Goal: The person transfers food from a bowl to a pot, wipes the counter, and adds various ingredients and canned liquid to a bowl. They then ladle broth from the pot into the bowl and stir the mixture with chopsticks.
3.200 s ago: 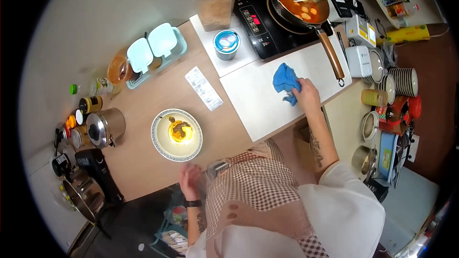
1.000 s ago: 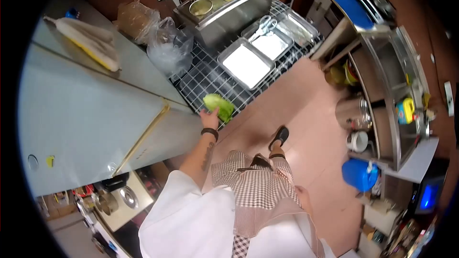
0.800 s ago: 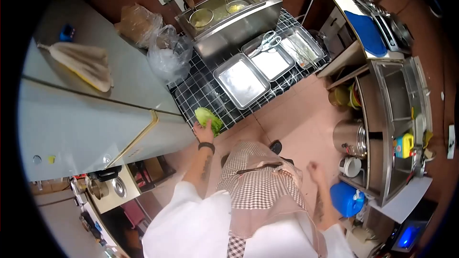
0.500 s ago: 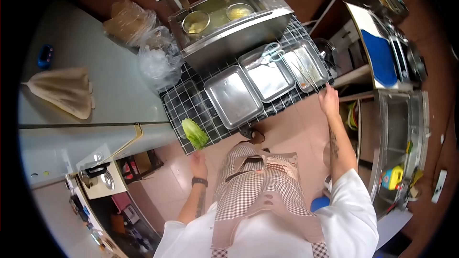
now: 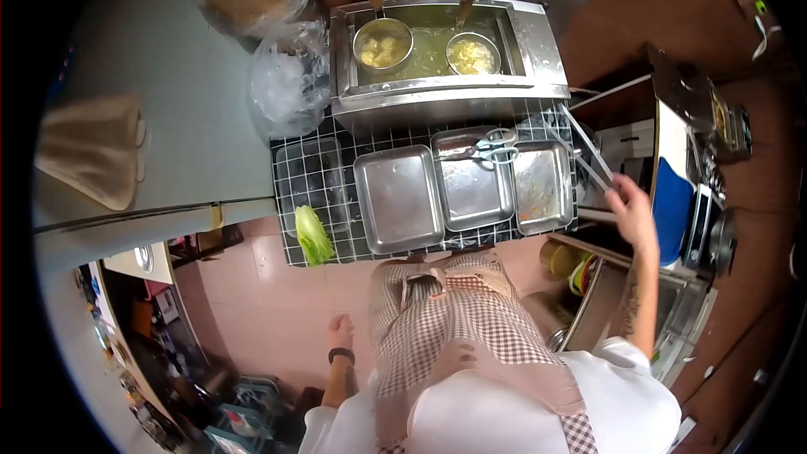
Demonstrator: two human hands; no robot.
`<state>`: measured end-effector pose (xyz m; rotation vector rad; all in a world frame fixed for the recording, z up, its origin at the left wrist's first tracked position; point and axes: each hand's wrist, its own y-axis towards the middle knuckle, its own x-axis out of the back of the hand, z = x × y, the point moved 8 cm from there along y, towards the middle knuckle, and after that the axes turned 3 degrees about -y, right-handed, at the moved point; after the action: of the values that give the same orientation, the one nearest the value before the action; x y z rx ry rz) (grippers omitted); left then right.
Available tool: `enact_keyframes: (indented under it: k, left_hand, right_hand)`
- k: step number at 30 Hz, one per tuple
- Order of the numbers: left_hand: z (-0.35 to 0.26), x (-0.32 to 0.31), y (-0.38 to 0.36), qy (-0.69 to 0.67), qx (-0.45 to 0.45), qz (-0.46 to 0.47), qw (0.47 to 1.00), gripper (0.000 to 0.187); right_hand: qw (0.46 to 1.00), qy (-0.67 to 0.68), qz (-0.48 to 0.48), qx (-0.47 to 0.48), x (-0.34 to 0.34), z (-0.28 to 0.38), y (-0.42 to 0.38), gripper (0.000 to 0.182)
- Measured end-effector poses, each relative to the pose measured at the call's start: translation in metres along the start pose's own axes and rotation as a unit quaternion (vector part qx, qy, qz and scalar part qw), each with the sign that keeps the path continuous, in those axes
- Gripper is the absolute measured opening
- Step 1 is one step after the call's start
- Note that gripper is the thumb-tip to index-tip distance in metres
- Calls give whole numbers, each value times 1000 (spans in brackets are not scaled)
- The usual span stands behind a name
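Note:
My right hand (image 5: 630,206) is closed around the end of metal tongs (image 5: 595,151), at the right of the wire rack. The tongs' arms are spread apart and point up-left toward the fryer's corner. My left hand (image 5: 340,330) hangs low over the floor, loose and holding nothing, its fingers partly hidden by foreshortening. A lettuce head (image 5: 313,235) lies at the rack's front left. Three metal trays stand side by side: a left tray (image 5: 397,202), a middle tray (image 5: 475,202) with scissors (image 5: 496,147) across its back, and a right tray (image 5: 542,189) with crumbs.
Behind the trays stands a fryer (image 5: 454,94) of greenish liquid. It holds a left strainer (image 5: 382,44) and a right strainer (image 5: 473,55), both with yellowish food. Plastic bags (image 5: 290,80) sit left of it. A blue board (image 5: 675,210) lies on the right-hand counter.
My right hand has moved right, and the tongs have come away from the right tray. My left hand has dropped back from near the lettuce. The view has turned and shifted.

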<state>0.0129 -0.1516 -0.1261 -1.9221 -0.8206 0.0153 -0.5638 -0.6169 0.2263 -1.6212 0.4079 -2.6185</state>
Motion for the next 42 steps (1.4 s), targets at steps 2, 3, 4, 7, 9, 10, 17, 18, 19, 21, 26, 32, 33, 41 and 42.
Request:
enact_keyframes:
  k: [2, 3, 4, 7, 9, 10, 17, 18, 19, 21, 26, 32, 33, 41, 42]
  left_hand:
    - [25, -26, -4, -22, 37, -7, 999, 21]
    - [40, -39, -11, -36, 50, -10, 998, 22]
    - [48, -53, -15, -49, 59, -13, 997, 22]
    - [25, -104, -41, -56, 24, 19, 998, 27]
    - [5, -131, -58, -87, 3, 24, 996, 29]
    - [-15, -142, -71, -101, -12, 28, 994, 29]
    - [2, -166, -86, -101, -15, 52, 993, 31]
    - [15, -169, -82, -87, -4, 60, 994, 31]
    - [30, -167, -77, -83, 16, 62, 995, 32]
    - [51, -159, -72, -64, 36, 67, 995, 32]
    - [64, -130, -45, -11, 49, 46, 998, 30]
    - [-14, -128, -38, -97, -4, 23, 995, 31]
    - [-27, -130, -41, -103, -14, 22, 994, 31]
    - [-6, -149, -58, -112, -29, 44, 992, 31]
    - [10, -150, -57, -98, -5, 51, 994, 32]
  right_hand:
    - [975, -124, -57, 174, 35, 84, 43, 26]
    - [946, -187, -86, 250, 37, 113, 71, 20]
    - [926, -244, -81, 278, 29, 139, 100, 15]
    - [840, -403, -11, 364, -41, 190, 189, 17]
    - [817, -447, 42, 361, -84, 224, 209, 19]
    - [771, -498, 38, 394, -107, 230, 220, 21]
    - [786, -474, 81, 387, -126, 237, 226, 18]
    - [793, -470, 76, 381, -114, 237, 229, 17]
    - [782, -466, 45, 411, -95, 242, 221, 18]
    - [791, -455, 25, 408, -56, 239, 211, 15]
    - [825, -397, -72, 394, 49, 245, 162, 14]
    - [823, -392, -145, 385, 70, 253, 145, 16]
    - [819, -407, -128, 384, 54, 250, 154, 17]
    - [787, -501, 32, 358, -91, 245, 207, 18]
    - [772, -521, 54, 359, -115, 243, 219, 19]
